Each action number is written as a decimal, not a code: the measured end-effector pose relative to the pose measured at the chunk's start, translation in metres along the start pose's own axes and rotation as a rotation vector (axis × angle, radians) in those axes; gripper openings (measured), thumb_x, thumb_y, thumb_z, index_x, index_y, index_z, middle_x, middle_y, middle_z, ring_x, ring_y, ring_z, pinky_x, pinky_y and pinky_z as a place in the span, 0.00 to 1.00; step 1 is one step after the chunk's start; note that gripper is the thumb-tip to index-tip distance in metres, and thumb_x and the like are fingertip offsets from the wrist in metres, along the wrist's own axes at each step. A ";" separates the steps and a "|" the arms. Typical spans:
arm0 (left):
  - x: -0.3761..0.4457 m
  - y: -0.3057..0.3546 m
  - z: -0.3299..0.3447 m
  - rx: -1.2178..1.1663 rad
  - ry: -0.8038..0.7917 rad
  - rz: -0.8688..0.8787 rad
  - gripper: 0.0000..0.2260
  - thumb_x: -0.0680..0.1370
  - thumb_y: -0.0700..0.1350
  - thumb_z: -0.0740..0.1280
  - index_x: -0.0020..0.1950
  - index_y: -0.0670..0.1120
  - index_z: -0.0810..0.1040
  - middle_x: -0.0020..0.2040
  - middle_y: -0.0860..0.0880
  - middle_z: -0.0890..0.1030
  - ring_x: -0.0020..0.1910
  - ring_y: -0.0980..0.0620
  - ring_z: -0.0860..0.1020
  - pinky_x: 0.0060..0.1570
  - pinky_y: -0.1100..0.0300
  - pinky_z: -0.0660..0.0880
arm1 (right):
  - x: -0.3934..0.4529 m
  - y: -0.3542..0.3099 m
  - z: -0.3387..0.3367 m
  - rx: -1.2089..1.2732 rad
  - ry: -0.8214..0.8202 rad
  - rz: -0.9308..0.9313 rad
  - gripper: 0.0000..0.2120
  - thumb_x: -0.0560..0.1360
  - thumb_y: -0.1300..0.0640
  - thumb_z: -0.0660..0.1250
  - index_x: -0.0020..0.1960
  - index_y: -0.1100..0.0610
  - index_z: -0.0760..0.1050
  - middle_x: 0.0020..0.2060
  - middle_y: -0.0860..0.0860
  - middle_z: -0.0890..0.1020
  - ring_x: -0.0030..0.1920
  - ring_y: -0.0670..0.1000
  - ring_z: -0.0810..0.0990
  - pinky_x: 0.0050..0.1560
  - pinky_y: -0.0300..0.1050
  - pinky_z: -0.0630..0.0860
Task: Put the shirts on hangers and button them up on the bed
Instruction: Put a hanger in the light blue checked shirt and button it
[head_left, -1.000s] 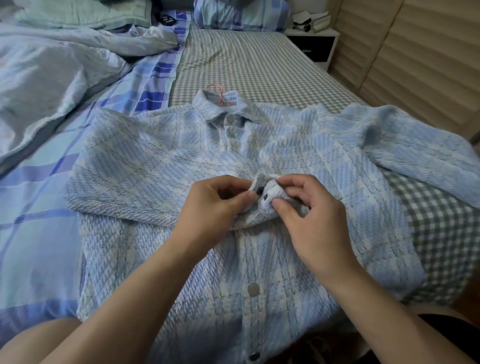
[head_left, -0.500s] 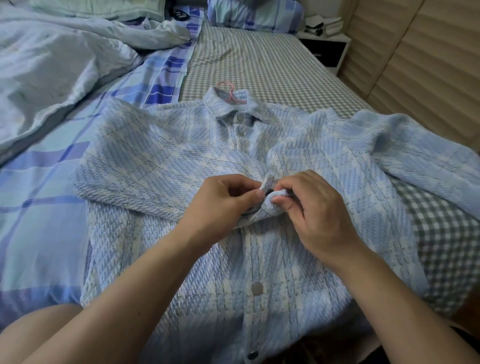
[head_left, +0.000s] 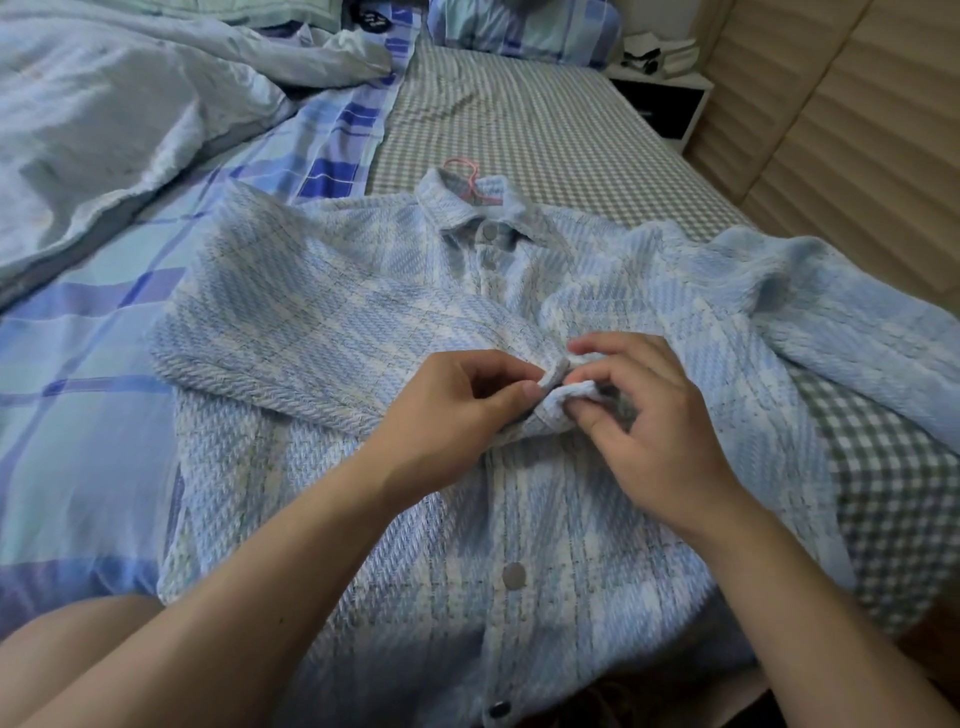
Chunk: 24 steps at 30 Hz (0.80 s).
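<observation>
Fingers (head_left: 530, 387) on shirt (head_left: 322, 332) placket

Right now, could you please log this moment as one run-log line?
step: buttoning mid placket | left hand: pinching placket | right hand: pinching placket | plaid shirt: flat on bed | pink hanger: hook past collar

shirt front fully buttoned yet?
No. The shirt is fastened at the collar button; both hands pinch the placket mid-chest, unfinished.

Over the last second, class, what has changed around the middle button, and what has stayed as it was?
The right hand has folded its placket edge over the dark button, now hidden, closing against the left hand. Both hands still pinch the shirt; the pink hanger stays at the collar.
</observation>
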<state>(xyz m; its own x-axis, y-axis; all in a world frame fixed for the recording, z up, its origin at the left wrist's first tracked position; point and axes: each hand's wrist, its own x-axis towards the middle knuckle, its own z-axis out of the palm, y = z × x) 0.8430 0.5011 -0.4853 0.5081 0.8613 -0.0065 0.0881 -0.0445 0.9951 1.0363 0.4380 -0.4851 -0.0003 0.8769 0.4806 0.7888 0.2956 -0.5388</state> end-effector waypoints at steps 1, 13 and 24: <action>-0.001 0.000 0.000 0.012 -0.015 0.016 0.04 0.80 0.44 0.71 0.51 0.48 0.86 0.37 0.52 0.83 0.36 0.57 0.78 0.41 0.61 0.72 | 0.000 -0.001 0.000 0.053 -0.020 0.051 0.07 0.74 0.64 0.74 0.51 0.55 0.82 0.55 0.45 0.80 0.60 0.43 0.77 0.58 0.31 0.72; -0.002 -0.013 0.008 -0.010 0.003 0.097 0.15 0.71 0.43 0.79 0.54 0.51 0.80 0.47 0.46 0.85 0.42 0.45 0.81 0.48 0.39 0.78 | -0.005 -0.003 0.008 0.183 0.019 0.055 0.11 0.72 0.68 0.76 0.46 0.55 0.77 0.47 0.44 0.82 0.50 0.42 0.82 0.47 0.34 0.78; -0.005 -0.014 0.008 0.098 0.010 0.183 0.12 0.75 0.38 0.76 0.54 0.50 0.79 0.48 0.53 0.84 0.44 0.53 0.82 0.46 0.62 0.77 | -0.013 0.005 0.018 0.088 0.111 -0.065 0.12 0.70 0.73 0.76 0.44 0.59 0.77 0.48 0.50 0.82 0.49 0.49 0.82 0.45 0.46 0.80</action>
<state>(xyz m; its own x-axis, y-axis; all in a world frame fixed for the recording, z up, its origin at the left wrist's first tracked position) 0.8461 0.4935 -0.5000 0.5151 0.8391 0.1748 0.0781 -0.2490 0.9654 1.0295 0.4352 -0.5060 0.0225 0.8089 0.5874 0.7324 0.3866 -0.5605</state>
